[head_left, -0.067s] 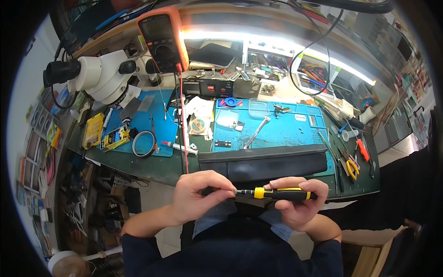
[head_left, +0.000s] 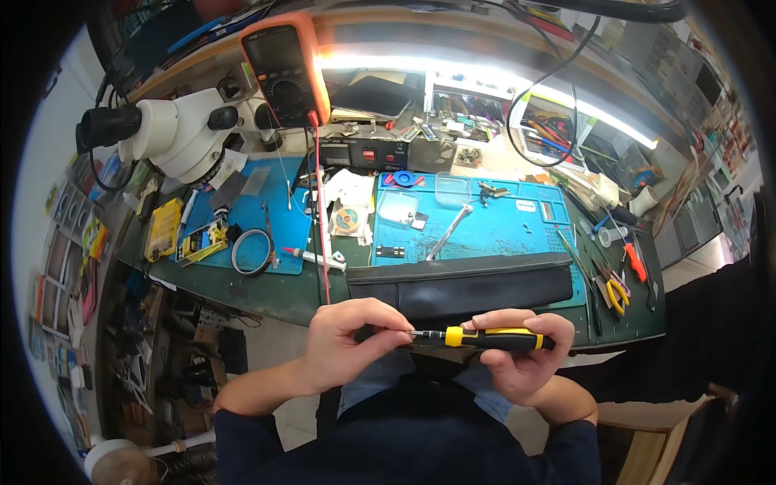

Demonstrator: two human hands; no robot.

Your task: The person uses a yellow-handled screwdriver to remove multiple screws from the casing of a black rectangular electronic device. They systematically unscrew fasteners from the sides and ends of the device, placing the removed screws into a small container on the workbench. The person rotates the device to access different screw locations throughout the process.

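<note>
The screwdriver (head_left: 485,341), black with yellow bands, lies nearly level between the person's two hands, in front of the torso and just off the near edge of the bench (head_left: 242,289). The left hand (head_left: 349,341) has a narrow grip, thumb and fingertips pinched on the end of the metal shaft, so the tip is covered and its shape cannot be made out. The right hand (head_left: 529,356) holds the handle in its grip, fingers along the far side and thumb on the near side; the butt end is partly hidden. Beyond the hands, a long black case (head_left: 461,289) covers the near edge of the blue mat (head_left: 501,230), its contents out of sight. On the mat's far left, a clear box (head_left: 398,207) holds small pieces too small to identify. To the right of the mat, yellow-handled pliers (head_left: 619,298) lie among thin tools that overlap and are hard to tell apart. At the far left, the multimeter (head_left: 284,69) blocks part of the shelf (head_left: 356,58) behind it, and its display is too dark to read. A white fan (head_left: 121,465) is cut off by the lower edge.
</note>
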